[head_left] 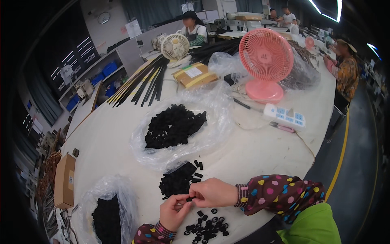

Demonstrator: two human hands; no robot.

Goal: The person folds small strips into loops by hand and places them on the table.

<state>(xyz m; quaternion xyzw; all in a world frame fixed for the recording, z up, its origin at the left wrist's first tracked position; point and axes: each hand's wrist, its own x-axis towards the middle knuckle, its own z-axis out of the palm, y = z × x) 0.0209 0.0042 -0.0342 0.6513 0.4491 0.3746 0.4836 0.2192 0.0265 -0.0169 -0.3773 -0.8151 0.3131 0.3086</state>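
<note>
Down at the near edge of the white table (122,138), both my hands meet over one tiny black piece (189,199). My left hand (174,211) comes up from below, fingers curled narrow, thumb and fingertips pinching that piece from its side. My right hand (213,192) reaches in across it, fingers bunched tight, nipping the same piece from the other side, so the two hands are touching at it. Polka-dot sleeves cover both my wrists.

Just under my hands lies a scatter of small black rings (207,228), loose on the tabletop. Just above them sits a small dark heap of black sleeves (177,181), with a few strays beside it. Further out, a crumpled clear bag (211,118) lies open with a bigger pile of black parts (172,126) on it. At my left, another clear bag (107,209) holds more black bits. Beyond, a pink fan (265,61), a white power strip (284,116) and a bundle of long black rods (146,81).
</note>
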